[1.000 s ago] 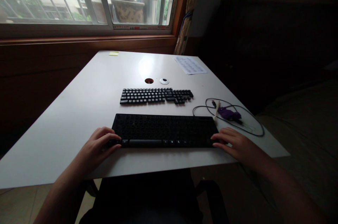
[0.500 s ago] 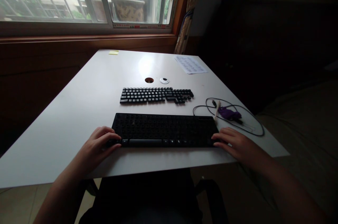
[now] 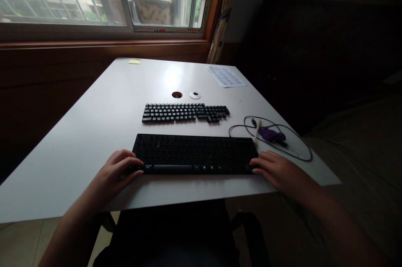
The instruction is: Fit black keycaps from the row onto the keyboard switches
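Observation:
A black keyboard lies flat near the front of the white desk, most of its keycaps off; a space bar and a few bottom-row keys show along its near edge. My left hand grips its near left corner, fingers on top and thumb at the front edge. At the near right corner my right hand holds it the same way. Behind the keyboard, loose black keycaps are laid out in keyboard order on the desk.
A looped black cable, a purple item and a pale stick lie right of the keyboard. Farther back are a cable hole, its white cover, printed paper and a yellow note. The white desk's edge is close to me.
Both hands keep their hold on the keyboard, which stays in place on the desk. The whole view has shifted very slightly.

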The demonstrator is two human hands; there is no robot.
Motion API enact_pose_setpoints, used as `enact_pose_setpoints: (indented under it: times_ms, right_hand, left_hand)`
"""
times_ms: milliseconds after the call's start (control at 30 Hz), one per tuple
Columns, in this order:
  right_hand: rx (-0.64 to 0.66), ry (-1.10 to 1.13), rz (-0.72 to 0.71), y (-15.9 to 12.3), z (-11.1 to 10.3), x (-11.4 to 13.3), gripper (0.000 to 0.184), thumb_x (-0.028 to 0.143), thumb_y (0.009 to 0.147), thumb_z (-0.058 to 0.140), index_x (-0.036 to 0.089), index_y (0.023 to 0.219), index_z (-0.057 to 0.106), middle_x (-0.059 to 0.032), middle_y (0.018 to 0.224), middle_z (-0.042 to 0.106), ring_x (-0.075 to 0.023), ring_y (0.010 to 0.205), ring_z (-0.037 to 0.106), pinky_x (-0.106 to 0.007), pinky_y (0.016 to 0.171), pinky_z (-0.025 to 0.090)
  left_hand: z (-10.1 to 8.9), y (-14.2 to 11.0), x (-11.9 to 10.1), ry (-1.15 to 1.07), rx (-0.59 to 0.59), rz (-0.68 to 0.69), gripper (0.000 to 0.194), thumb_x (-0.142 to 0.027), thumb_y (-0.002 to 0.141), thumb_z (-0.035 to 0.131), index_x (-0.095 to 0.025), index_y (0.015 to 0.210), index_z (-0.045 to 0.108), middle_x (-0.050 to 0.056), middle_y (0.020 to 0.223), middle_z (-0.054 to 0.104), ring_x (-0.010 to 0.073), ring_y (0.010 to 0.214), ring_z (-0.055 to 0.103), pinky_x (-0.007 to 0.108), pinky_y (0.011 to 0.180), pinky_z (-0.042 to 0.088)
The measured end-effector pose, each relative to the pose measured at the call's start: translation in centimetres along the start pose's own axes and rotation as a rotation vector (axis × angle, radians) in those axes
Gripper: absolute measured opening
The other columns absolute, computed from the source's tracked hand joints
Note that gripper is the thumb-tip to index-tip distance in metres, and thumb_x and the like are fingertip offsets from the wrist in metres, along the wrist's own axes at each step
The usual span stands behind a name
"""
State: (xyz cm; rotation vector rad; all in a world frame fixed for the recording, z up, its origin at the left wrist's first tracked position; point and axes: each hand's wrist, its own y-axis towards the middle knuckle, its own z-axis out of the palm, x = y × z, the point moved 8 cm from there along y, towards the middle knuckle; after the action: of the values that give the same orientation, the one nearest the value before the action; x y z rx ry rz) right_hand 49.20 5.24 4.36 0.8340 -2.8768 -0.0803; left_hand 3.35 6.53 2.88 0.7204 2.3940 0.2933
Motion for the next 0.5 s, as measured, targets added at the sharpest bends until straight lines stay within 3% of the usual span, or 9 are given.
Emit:
enact_pose_setpoints:
  times_ms: [267,500]
  right_hand:
    - [0.039,-0.211,-0.014,0.4,0.2,1.7,0.013,0.016,0.096,0.057,0.020,0.102,0.068,-0.0095,0.098,0.067,-0.0261,0.087,0.062,-0.042,0.076,0.052]
    - [-0.035,-0.145,-0.022,-0.1,0.5,1.4,0.014,0.018,0.099,0.055,0.019,0.105,0.068,-0.0092,0.096,0.067,-0.0256,0.087,0.061,-0.042,0.076,0.051]
  left_hand:
    - [0.1,-0.1,0.0,0.011,0.005,0.008,0.022,-0.044,0.095,0.067,-0.025,0.106,0.072,0.006,0.109,0.061,0.0219,0.097,0.063,0.034,0.081,0.058]
    - [0.0,-0.1,0.2,0.020,-0.005,-0.002,0.025,-0.048,0.095,0.065,-0.026,0.104,0.073,0.006,0.108,0.062,0.0217,0.096,0.064,0.033,0.080,0.059]
